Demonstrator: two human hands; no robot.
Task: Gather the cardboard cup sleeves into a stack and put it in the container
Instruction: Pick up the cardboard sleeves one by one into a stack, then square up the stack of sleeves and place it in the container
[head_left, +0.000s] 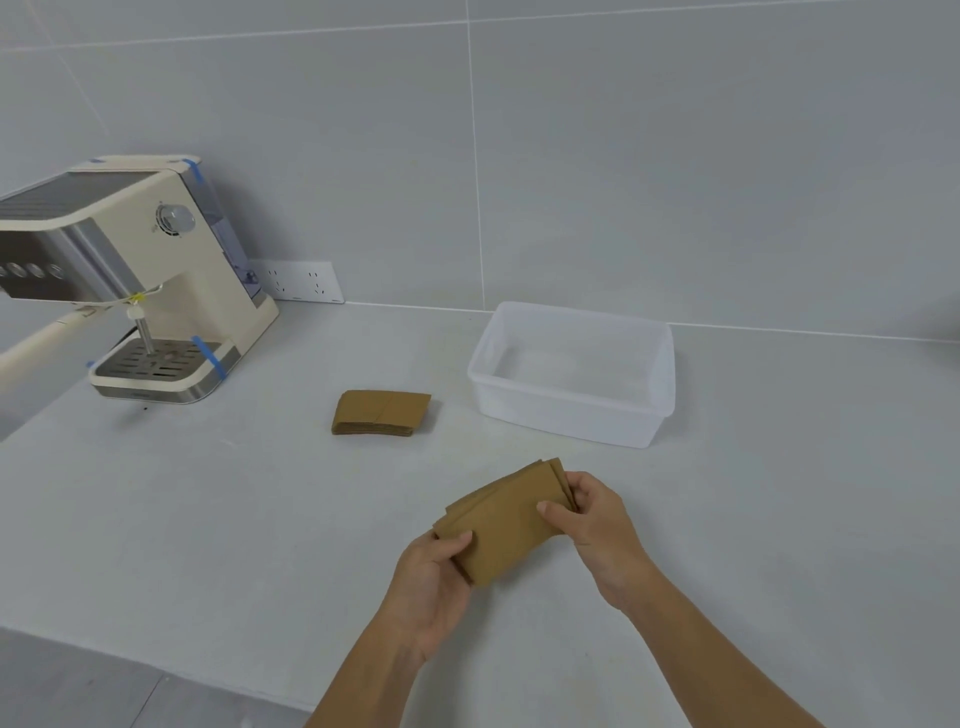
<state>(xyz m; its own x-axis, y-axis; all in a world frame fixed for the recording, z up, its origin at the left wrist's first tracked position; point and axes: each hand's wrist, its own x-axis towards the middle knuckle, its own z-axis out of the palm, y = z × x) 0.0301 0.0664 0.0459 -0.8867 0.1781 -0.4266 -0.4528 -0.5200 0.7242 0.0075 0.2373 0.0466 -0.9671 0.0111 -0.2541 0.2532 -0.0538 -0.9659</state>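
Note:
Both my hands hold a bundle of brown cardboard cup sleeves (506, 525) just above the grey counter, near its front. My left hand (434, 587) grips the bundle's lower left end, and my right hand (597, 519) pinches its upper right end. The sleeves in the bundle are slightly fanned at the right end. A second stack of cup sleeves (382, 413) lies flat on the counter farther back. The clear plastic container (571, 415) stands to the right of that stack, with nothing inside it.
A cream espresso machine (135, 280) with blue tape strips stands at the back left. A white wall socket (301, 281) sits low on the tiled wall behind it. The counter's front edge (156, 670) runs along the lower left.

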